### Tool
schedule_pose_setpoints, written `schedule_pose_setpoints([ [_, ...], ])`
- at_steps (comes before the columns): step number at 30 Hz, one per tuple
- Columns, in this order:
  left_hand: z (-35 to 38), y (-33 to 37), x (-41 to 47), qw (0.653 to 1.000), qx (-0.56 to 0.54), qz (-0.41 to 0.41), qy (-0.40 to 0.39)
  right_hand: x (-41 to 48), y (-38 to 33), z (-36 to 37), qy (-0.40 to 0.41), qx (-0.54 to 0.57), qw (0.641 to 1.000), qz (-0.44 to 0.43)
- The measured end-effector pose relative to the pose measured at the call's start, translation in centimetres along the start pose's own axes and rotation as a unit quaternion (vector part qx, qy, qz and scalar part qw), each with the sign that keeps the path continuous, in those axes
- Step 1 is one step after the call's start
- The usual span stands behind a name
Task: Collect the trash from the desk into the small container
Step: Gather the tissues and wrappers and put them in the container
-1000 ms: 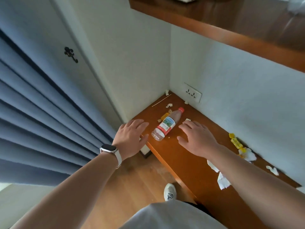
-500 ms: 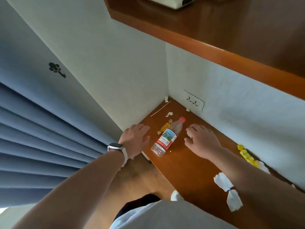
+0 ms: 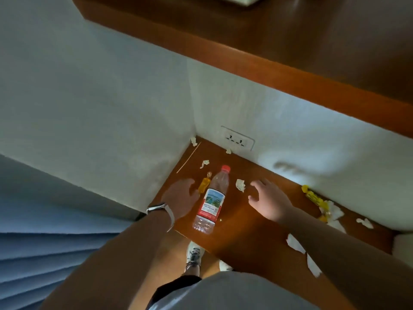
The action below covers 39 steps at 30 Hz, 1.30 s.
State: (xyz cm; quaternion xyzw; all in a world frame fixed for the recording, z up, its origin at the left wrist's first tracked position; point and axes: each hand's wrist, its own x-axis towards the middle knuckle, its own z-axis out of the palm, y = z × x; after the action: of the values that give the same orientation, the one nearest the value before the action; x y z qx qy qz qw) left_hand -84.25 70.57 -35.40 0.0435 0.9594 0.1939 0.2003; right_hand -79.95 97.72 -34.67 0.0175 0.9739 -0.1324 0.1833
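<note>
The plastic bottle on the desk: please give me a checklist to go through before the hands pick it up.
1. The plastic bottle lies on its side on the desk, with nothing on top of it: ok.
2. The red cap is on the bottle: ok.
3. The left hand is open, holds nothing and is beside the bottle: ok.
4. The right hand is open and holds nothing: ok.
5. The small container is in sight to receive the bottle: not ok, it is not in view.
6. The bottle is empty of liquid: cannot tell.
</note>
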Motion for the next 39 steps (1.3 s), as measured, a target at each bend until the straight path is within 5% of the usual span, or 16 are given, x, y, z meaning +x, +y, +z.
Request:
schedule_pose_setpoints([
  [15, 3.6, -1.4, 7.0, 0.996, -0.038, 0.049, -0.068, 4.7, -3.0, 4.3, 0.021, 0.044, 0.997, 0.068],
  [27, 3.5, -1.5, 7.1, 0.997, -0.025, 0.064, -0.026, 0.4, -4.0, 6.5, -0.017, 0.084, 0.984, 0.157],
  [39, 2.3, -1.8, 6.7, 0.997, -0.049, 0.052, -0.036, -2.3, -4.6, 6.6, 0.039, 0.140, 0.970, 0.196],
])
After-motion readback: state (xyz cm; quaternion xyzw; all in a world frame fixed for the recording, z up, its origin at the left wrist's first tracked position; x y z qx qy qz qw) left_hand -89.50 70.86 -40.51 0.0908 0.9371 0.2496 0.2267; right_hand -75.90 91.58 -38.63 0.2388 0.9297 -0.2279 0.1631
